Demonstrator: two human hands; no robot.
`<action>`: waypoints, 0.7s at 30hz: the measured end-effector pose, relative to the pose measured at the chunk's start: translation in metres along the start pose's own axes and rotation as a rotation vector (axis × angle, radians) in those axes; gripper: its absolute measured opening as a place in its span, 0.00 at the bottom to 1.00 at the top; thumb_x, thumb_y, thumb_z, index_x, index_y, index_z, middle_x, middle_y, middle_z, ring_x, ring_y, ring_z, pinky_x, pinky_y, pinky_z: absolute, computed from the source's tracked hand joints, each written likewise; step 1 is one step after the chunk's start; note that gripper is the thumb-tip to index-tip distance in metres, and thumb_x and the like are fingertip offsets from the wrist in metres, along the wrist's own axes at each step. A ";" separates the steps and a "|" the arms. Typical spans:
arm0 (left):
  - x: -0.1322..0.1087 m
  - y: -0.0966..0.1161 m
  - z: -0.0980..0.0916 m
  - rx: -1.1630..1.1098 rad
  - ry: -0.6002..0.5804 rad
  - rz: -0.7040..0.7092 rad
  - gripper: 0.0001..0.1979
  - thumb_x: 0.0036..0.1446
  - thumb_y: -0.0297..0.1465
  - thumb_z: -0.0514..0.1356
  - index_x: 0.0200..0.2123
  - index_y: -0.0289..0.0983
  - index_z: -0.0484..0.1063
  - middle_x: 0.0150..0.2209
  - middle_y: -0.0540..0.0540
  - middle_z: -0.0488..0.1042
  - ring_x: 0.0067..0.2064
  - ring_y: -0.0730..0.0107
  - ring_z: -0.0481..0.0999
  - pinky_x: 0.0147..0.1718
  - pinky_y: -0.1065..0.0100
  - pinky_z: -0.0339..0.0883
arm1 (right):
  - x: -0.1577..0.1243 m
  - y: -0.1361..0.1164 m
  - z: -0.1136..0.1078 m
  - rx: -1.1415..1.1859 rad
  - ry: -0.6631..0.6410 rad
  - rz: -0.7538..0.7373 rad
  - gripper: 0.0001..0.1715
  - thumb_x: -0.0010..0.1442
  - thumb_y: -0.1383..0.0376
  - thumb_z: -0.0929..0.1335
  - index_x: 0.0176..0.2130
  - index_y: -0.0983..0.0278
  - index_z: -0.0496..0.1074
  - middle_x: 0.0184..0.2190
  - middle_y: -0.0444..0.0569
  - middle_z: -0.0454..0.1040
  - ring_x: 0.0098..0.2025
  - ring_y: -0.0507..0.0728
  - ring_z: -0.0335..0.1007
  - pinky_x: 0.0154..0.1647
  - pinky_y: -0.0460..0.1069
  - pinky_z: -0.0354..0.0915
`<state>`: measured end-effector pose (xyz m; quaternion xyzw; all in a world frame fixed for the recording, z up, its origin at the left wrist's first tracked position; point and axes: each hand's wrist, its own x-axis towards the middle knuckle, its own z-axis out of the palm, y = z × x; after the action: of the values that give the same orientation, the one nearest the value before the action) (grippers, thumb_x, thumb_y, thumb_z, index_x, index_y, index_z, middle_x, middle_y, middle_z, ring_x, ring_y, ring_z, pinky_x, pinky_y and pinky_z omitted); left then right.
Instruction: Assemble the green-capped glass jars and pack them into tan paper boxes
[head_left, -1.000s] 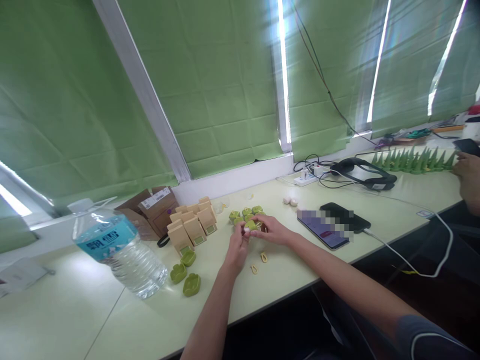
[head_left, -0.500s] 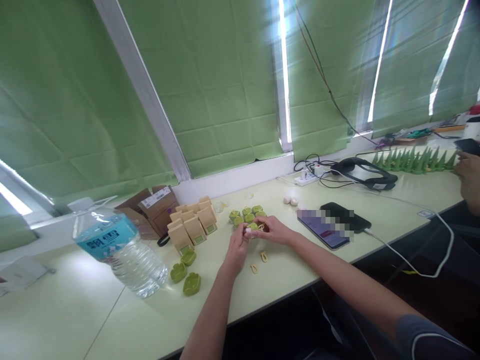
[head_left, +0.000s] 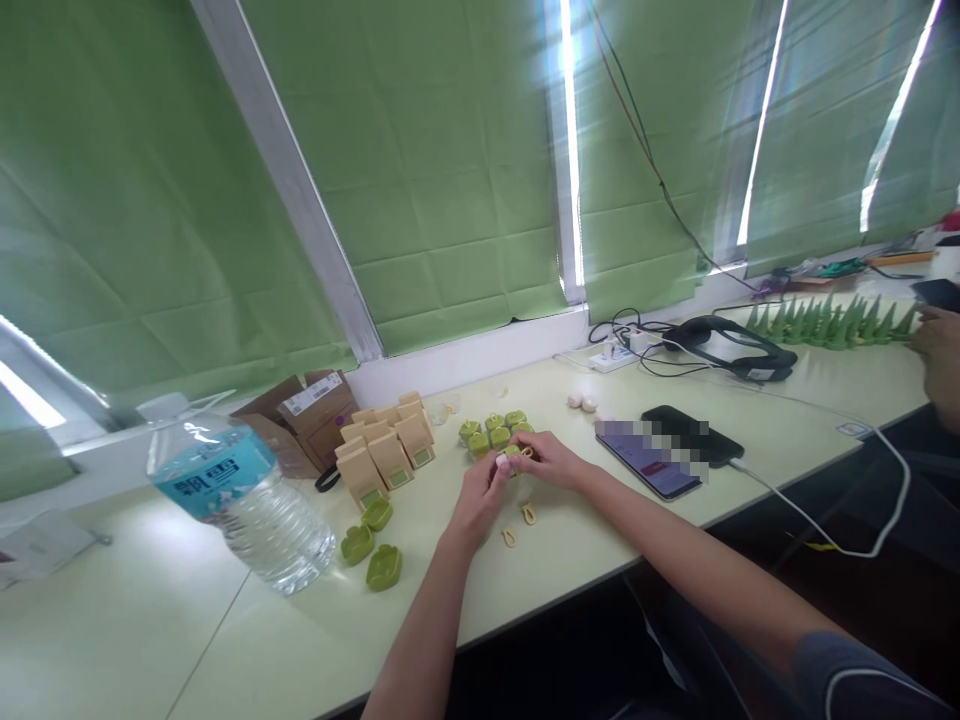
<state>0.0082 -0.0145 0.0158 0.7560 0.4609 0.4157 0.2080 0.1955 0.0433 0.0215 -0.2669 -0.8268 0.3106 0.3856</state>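
Note:
My left hand (head_left: 480, 496) and my right hand (head_left: 551, 462) meet over the table, both closed around a small green case (head_left: 513, 452). A pinkish-white piece (head_left: 503, 461) shows at my left fingertips, against the case. A pale yellow loop sticks out by my right fingers; whether it is fixed to the case I cannot tell. Just behind my hands stands a cluster of similar green cases (head_left: 499, 436). Two loose yellow loops (head_left: 529, 514) lie in front of them. Several open green flower-shaped shells (head_left: 384, 567) rest to the left.
Left stand a large water bottle (head_left: 247, 500), an open cardboard box (head_left: 319, 415) and small tan packets (head_left: 390, 455). Right are white balls (head_left: 583, 402), two phones (head_left: 652, 460), a power strip (head_left: 613, 358), a black headset (head_left: 731, 348) and green spiky pieces (head_left: 832, 322). Another person's hand (head_left: 941, 350) holds a phone.
My left hand has shifted slightly right and its fingers have turned around the pinkish-white piece. My right hand has barely moved and keeps its hold on the green case.

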 end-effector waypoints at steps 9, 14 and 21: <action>0.001 -0.001 -0.001 0.111 0.128 0.028 0.20 0.65 0.45 0.53 0.27 0.37 0.64 0.25 0.51 0.63 0.28 0.72 0.60 0.29 0.69 0.53 | 0.000 0.001 0.001 0.034 -0.069 0.011 0.27 0.65 0.42 0.64 0.44 0.63 0.70 0.29 0.44 0.72 0.28 0.52 0.64 0.29 0.46 0.58; 0.003 -0.001 -0.002 0.153 0.177 0.025 0.17 0.62 0.40 0.56 0.25 0.38 0.61 0.23 0.52 0.61 0.27 0.72 0.60 0.28 0.69 0.52 | -0.002 -0.002 -0.001 0.081 -0.095 0.001 0.27 0.66 0.44 0.64 0.50 0.62 0.71 0.35 0.47 0.76 0.33 0.55 0.71 0.34 0.48 0.65; 0.003 -0.002 -0.004 0.143 0.218 0.007 0.16 0.61 0.39 0.57 0.24 0.38 0.60 0.23 0.54 0.59 0.26 0.73 0.58 0.28 0.69 0.51 | -0.002 -0.001 -0.001 0.078 -0.115 0.038 0.30 0.67 0.44 0.64 0.56 0.64 0.69 0.37 0.50 0.78 0.37 0.57 0.75 0.37 0.50 0.68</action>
<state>0.0045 -0.0111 0.0176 0.7209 0.5065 0.4621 0.1009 0.1976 0.0415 0.0218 -0.2493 -0.8296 0.3645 0.3417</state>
